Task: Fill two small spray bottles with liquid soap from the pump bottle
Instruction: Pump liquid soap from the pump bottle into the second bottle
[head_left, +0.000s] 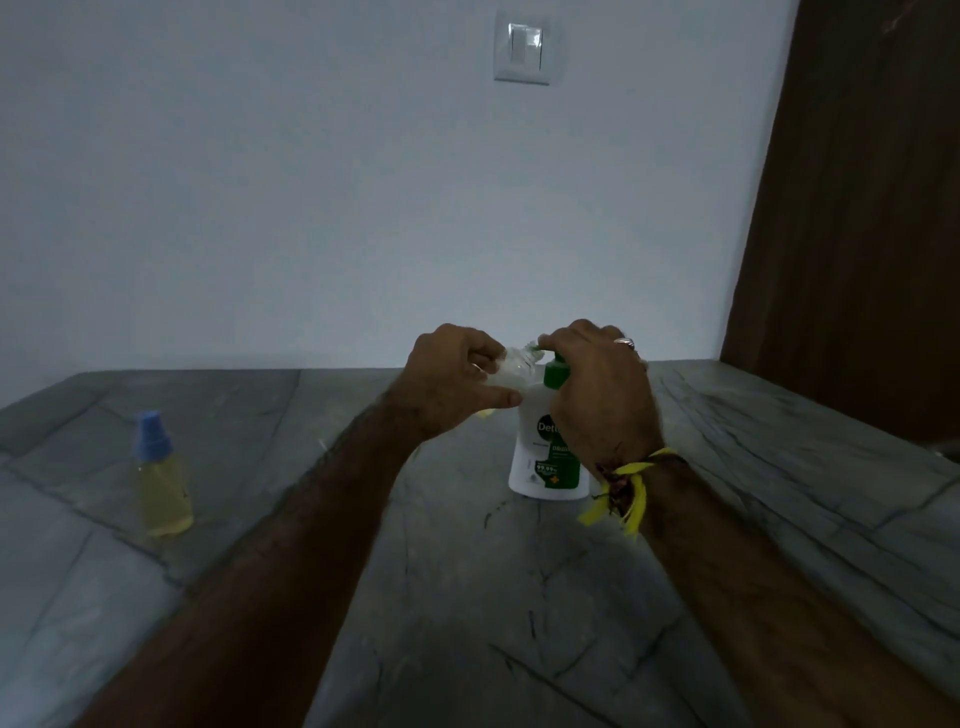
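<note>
Left hand grips the open spray bottle, tilted, neck toward the pump spout. Right hand sits curled over the green pump head of the pump bottle, fingers wrapped on it, fingertips forward at the spout; the bottle mouth lies just under those fingertips, touching or nearly so, can't tell which. Pump bottle stands upright on the stone counter directly below the right-hand grip.

The step looks like dosing soap into the small bottle. To do it well: keep the mouth seated right under the spout tip before each press, push straight down so the base doesn't rock, use slow full strokes, hold the small bottle less tilted as the level rises. Fill level is hidden by the left fingers. Risk: soap running down the neck onto the grip.

Capped spray bottle, blue top, yellowish liquid, stands well apart to the left of the left hand; likely already filled.
</note>
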